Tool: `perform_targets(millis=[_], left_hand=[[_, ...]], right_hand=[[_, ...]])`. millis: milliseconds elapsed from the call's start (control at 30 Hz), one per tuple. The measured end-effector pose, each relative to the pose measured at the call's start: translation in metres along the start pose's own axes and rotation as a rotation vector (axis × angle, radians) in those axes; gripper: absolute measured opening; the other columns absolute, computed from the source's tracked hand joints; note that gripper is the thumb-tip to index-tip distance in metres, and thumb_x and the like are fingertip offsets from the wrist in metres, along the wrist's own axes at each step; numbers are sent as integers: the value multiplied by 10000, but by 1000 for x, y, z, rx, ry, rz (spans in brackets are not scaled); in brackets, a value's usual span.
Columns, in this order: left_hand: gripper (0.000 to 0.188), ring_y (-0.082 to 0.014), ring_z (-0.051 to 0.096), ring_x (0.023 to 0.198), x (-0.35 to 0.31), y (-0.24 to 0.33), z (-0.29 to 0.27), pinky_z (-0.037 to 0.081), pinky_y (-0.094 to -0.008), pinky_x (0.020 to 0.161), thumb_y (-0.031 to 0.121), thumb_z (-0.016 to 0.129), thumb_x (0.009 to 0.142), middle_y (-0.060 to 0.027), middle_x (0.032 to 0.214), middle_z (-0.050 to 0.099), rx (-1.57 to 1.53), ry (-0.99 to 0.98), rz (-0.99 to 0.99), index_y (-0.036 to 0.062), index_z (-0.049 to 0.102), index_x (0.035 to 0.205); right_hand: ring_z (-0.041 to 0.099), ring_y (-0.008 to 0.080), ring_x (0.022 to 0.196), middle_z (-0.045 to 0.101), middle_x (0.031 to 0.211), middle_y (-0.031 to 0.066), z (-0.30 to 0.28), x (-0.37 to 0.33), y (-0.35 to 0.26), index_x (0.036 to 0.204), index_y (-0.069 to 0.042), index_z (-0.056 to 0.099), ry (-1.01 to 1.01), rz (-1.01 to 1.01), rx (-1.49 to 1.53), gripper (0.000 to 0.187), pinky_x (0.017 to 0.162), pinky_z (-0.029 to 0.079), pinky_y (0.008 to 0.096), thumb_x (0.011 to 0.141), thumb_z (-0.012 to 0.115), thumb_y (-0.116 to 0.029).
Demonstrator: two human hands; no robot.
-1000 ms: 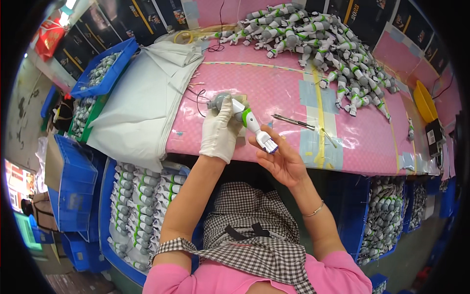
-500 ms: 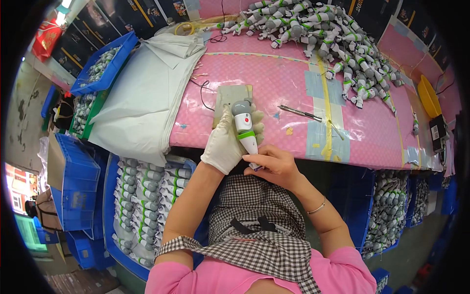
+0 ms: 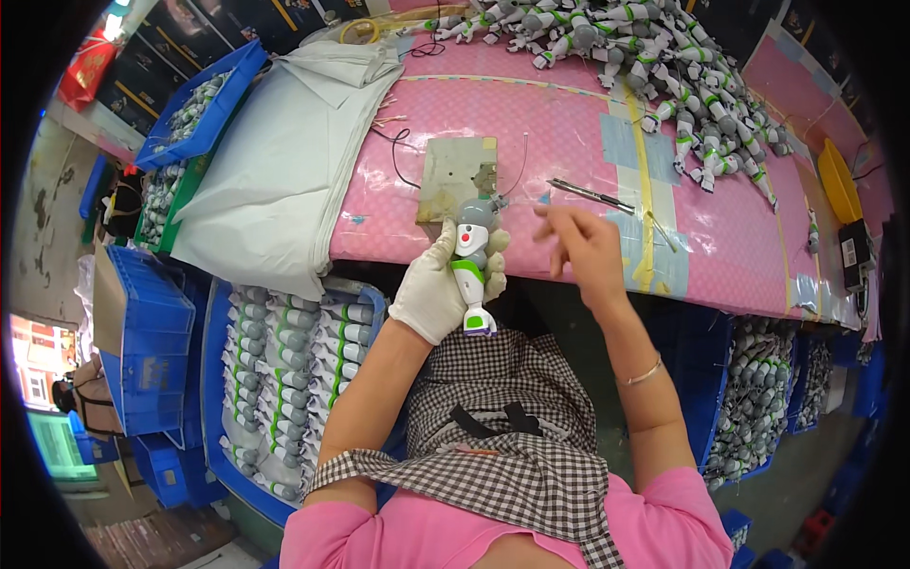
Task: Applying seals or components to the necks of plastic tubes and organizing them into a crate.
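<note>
My gloved left hand (image 3: 428, 292) is wrapped round a jointed toy limb (image 3: 469, 271) in white, green and grey, with a red button near its grey rounded end. The limb stands lengthwise, its grey end away from me and its foot-like end toward my apron. Just beyond it on the bench sits a small grey metal box (image 3: 447, 175) with wires. My bare right hand (image 3: 590, 248) is apart from the limb, over the bench's front edge, fingers bent loosely and apart with nothing in them. Beyond it lies a slim dark pen-like tool (image 3: 591, 195).
A big heap of similar toy limbs (image 3: 701, 104) covers the far right of the pink bench (image 3: 512, 114). White sheets (image 3: 275, 161) lie at the left. A blue crate (image 3: 216, 379) of limbs in rows stands below left; others stand at right. A yellow basin (image 3: 834, 180) is far right.
My right hand has let go of the limb's lower end and moved right and away from me. The limb has turned in my left hand and sits slightly nearer me.
</note>
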State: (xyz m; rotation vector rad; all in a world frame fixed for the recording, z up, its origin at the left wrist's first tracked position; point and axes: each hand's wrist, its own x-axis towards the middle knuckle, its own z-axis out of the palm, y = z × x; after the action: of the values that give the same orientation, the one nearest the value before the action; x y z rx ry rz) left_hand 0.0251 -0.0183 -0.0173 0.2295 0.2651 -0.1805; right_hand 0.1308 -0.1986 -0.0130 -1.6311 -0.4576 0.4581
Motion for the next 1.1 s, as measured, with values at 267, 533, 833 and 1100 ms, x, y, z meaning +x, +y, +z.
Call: perform_targets(millis=[267,533,833,1100], left_hand=[[550,-202,614,748,-17,-20,-7,532,-343,687,491,298,991,-133,980,635,295,139,47,20,511,1178],[435,-156,570,691,-28,-22,-8,470,-279,599,416,493,954,-107,902,619,506,236,105,15,532,1119],[355,-185,634,856,-5,0,18,537,-336,769,334,578,932,-79,935,609,821,293,402,9,527,1066],[405,-269,628,947,2,19,13,544,-415,833,327,569,933,-110,1002,604,562,183,243,27,503,1198]], right_hand=[[644,107,629,689,969,113,-4,42,-9,1109,0,633,-6,108,535,265,583,540,222,914,590,-173],[624,103,587,681,897,81,6,45,-1,1017,4,664,-72,171,546,230,535,498,205,899,604,-185],[423,48,597,593,662,-11,16,88,10,745,0,669,-126,-155,-172,207,563,355,232,813,551,-156],[404,40,544,548,613,-15,17,91,0,694,-30,639,-299,59,-80,240,495,319,220,826,534,-201]])
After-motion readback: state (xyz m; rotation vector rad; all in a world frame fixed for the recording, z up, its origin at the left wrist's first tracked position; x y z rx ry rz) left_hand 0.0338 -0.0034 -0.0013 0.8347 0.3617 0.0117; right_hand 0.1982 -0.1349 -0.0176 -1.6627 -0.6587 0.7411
